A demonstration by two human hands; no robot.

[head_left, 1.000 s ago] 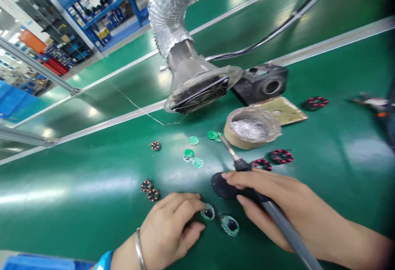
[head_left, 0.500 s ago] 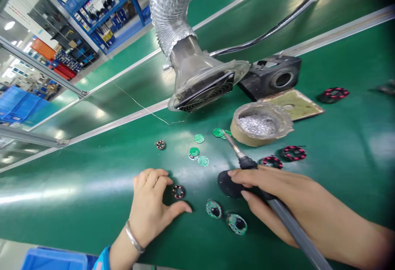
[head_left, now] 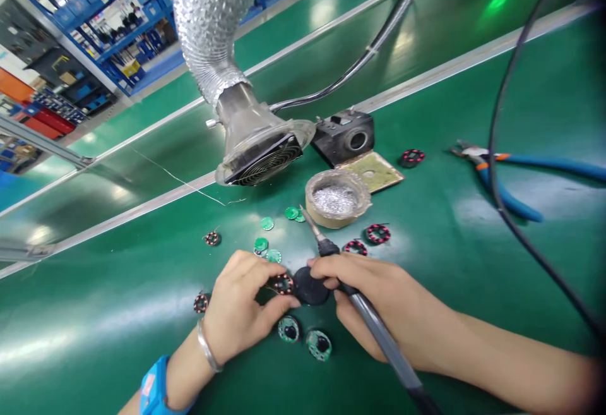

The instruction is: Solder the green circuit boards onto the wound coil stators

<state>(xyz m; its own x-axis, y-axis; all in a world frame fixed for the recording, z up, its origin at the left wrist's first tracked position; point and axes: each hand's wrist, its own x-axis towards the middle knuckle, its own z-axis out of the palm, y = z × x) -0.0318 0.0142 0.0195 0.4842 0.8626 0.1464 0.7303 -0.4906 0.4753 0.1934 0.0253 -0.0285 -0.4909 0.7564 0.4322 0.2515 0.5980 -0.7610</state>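
My left hand (head_left: 246, 298) has its index finger and thumb on either side of a small stator wound with copper wire (head_left: 284, 284), pinching it at the edge of a black round disc (head_left: 311, 286). My right hand (head_left: 379, 301) grips a soldering iron (head_left: 379, 333), its metal tip pointing up and away toward the ring-shaped pot (head_left: 337, 200) of silvery material. Fingertips of that hand also touch the disc. Just below lie two round parts with green boards, the left one (head_left: 288, 329) and the right one (head_left: 319, 344). Another copper stator (head_left: 201, 302) rests left of my left hand.
A fume extractor hood (head_left: 265, 156) hangs over the bench. Behind the pot stand a black holder (head_left: 348, 137) and a sponge tray (head_left: 374, 172). Small green discs (head_left: 267, 223) and red-black stators (head_left: 377, 234) lie about. Blue-handled pliers (head_left: 502, 168) and a black cable (head_left: 497, 150) are at right.
My left hand has closed on the stator and brought it rightward against the black disc. The view has swung right, showing the pliers. My right hand still grips the iron.
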